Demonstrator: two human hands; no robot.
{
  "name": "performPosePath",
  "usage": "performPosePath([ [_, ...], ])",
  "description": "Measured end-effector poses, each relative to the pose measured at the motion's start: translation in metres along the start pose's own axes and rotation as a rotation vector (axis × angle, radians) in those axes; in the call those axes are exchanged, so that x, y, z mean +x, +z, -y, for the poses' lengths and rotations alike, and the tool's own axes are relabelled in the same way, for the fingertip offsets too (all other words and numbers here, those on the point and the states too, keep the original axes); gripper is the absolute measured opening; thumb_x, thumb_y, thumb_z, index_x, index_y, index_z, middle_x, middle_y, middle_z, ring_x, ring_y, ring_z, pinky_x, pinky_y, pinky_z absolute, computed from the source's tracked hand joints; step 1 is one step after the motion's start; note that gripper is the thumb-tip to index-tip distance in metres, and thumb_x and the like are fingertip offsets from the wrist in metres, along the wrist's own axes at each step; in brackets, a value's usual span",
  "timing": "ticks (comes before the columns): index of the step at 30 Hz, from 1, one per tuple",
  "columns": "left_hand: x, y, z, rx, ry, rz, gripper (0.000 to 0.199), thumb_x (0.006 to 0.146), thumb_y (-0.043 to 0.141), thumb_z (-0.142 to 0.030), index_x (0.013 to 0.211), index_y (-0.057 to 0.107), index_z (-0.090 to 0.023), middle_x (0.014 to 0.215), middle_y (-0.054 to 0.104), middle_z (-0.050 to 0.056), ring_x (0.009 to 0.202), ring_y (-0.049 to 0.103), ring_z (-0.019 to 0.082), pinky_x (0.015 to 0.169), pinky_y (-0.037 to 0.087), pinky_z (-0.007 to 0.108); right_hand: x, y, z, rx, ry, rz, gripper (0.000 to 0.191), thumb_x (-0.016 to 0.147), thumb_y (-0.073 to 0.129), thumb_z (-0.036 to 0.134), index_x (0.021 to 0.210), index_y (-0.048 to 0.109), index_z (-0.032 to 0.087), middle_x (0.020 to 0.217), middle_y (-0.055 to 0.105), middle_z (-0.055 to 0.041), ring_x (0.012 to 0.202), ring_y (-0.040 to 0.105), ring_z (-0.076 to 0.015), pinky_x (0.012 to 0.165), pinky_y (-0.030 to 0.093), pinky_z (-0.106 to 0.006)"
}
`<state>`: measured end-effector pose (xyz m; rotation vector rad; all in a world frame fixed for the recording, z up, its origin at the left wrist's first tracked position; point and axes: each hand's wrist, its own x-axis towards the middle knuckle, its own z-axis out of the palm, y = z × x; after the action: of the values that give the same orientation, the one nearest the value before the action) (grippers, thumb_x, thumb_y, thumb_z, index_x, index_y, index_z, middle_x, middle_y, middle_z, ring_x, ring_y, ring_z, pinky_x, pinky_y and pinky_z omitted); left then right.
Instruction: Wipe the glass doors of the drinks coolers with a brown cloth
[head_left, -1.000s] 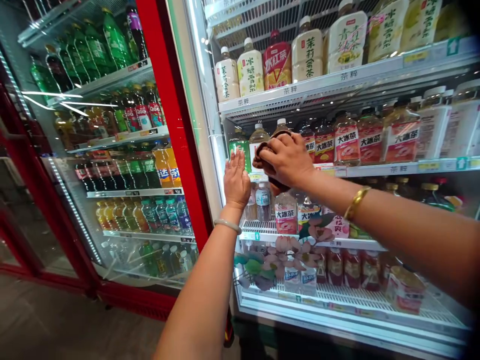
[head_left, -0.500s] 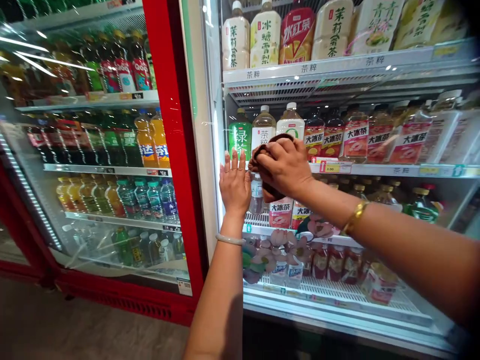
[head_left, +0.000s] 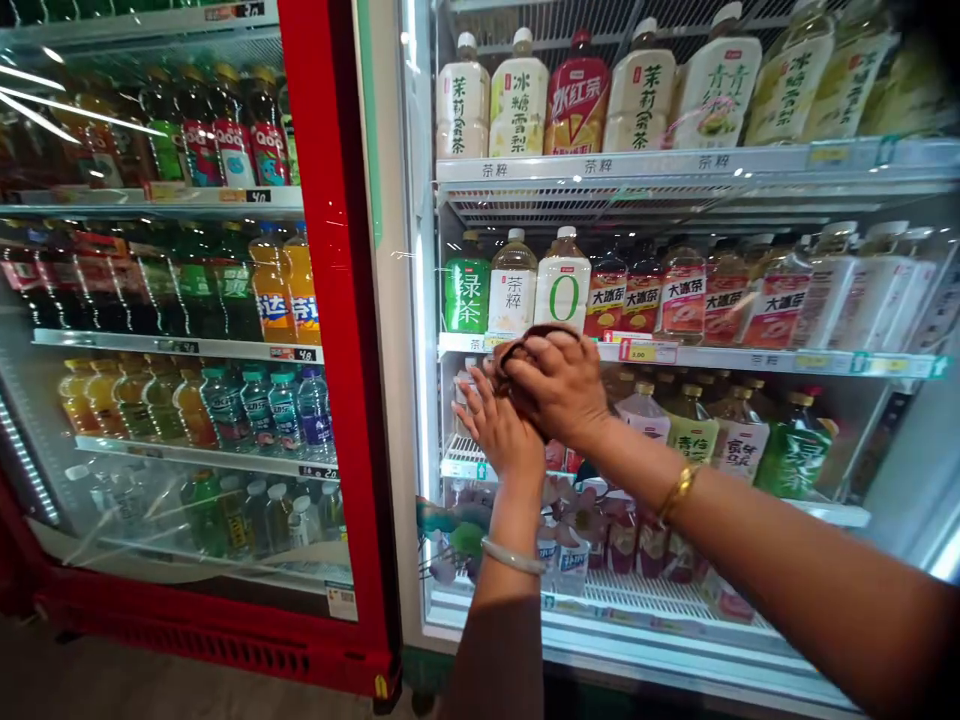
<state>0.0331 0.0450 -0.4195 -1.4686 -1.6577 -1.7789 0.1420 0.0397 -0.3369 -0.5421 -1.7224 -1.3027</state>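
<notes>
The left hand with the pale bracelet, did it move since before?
Yes. Against the green bottle on the shelf above it, the left hand has moved down and toward the picture's right, nearer the right hand.

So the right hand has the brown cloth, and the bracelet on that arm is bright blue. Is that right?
Not quite: the bracelet is gold, not bright blue, as the head view shows. The right hand does have the brown cloth.
</notes>
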Motion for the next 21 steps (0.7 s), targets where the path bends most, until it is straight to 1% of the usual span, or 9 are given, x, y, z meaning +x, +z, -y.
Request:
performPosePath([
  [2,-0.01,0.009,-0.002,0.008,0.005,-0.003,0.069,0.103,0.041,-0.025,0.168,0.019,-0.021,0.174,0.017,0.008,0.163,0.001,0.024,0.133,0.0,0.055,-0.013,-0.005,-0.001,0.029,-0.092,0.027,0.016,0.095,0.065,0.034,0.109,0.071,0.029,0.122,0.069,-0.0038,0.118,0.047,-0.0239,0.108,0.031,-0.043],
  [4,-0.014,0.013,-0.001,0.017,0.037,-0.015,0.069,0.103,0.043,-0.026,0.168,0.018,-0.02,0.173,0.019,0.008,0.163,0.002,0.025,0.133,-0.002,0.058,-0.029,-0.019,-0.019,0.03,-0.218,0.081,0.016,0.095,0.065,0.027,0.109,0.071,0.031,0.121,0.069,-0.0013,0.119,0.048,-0.022,0.111,0.032,-0.041],
  [6,-0.015,0.014,0.0,0.015,0.126,-0.006,0.066,0.104,0.043,-0.026,0.167,0.022,-0.023,0.173,0.021,0.007,0.163,0.002,0.026,0.131,-0.004,0.061,-0.042,-0.034,-0.045,0.007,-0.222,0.136,0.022,0.094,0.065,0.026,0.113,0.071,0.033,0.123,0.069,-0.0009,0.121,0.048,-0.0218,0.112,0.033,-0.041],
  [8,-0.015,0.014,0.0,0.007,0.25,0.012,0.062,0.104,0.044,-0.027,0.165,0.028,-0.028,0.172,0.025,0.005,0.163,0.002,0.026,0.131,-0.002,0.062,-0.047,-0.042,-0.062,-0.035,-0.039,0.139,0.027,0.092,0.067,0.03,0.118,0.071,0.033,0.127,0.067,-0.0037,0.124,0.047,-0.0245,0.111,0.034,-0.045],
  [11,-0.015,0.014,-0.004,0.014,0.346,-0.01,0.061,0.105,0.045,-0.026,0.164,0.029,-0.032,0.171,0.028,0.003,0.163,0.001,0.022,0.133,0.002,0.06,-0.046,-0.039,-0.056,-0.073,0.299,0.064,0.032,0.089,0.07,0.037,0.121,0.072,0.031,0.134,0.063,-0.0088,0.127,0.046,-0.0301,0.109,0.036,-0.05],
  [12,-0.016,0.014,-0.006,0.023,0.34,-0.026,0.062,0.105,0.045,-0.025,0.164,0.027,-0.032,0.171,0.026,0.003,0.163,0.0,0.022,0.133,0.002,0.061,-0.047,-0.036,-0.048,-0.066,0.322,0.04,0.031,0.09,0.07,0.036,0.12,0.072,0.031,0.134,0.063,-0.0084,0.127,0.046,-0.0299,0.109,0.036,-0.05],
  [14,-0.018,0.015,-0.014,0.04,0.299,-0.032,0.066,0.104,0.044,-0.023,0.166,0.02,-0.031,0.173,0.019,0.004,0.163,-0.003,0.023,0.132,0.001,0.062,-0.056,-0.032,-0.031,-0.026,0.236,0.015,0.024,0.091,0.068,0.031,0.115,0.073,0.033,0.129,0.067,-0.005,0.126,0.048,-0.0265,0.113,0.037,-0.048],
  [17,-0.031,0.02,-0.03,0.049,0.231,-0.006,0.071,0.104,0.044,-0.022,0.167,0.011,-0.028,0.174,0.006,0.007,0.162,-0.007,0.028,0.13,-0.001,0.067,-0.093,-0.042,-0.019,0.021,0.168,0.006,0.022,0.091,0.067,0.023,0.109,0.074,0.034,0.124,0.07,-0.0023,0.123,0.052,-0.0226,0.116,0.039,-0.046],
  [21,-0.066,0.036,-0.052,0.05,0.305,0.063,0.068,0.104,0.049,-0.026,0.165,0.019,-0.033,0.173,0.004,0.007,0.162,-0.004,0.032,0.127,-0.002,0.071,-0.151,-0.066,-0.033,-0.054,0.486,-0.043,0.03,0.088,0.067,0.019,0.115,0.07,0.031,0.131,0.066,-0.0075,0.126,0.053,-0.0278,0.112,0.043,-0.054],
])
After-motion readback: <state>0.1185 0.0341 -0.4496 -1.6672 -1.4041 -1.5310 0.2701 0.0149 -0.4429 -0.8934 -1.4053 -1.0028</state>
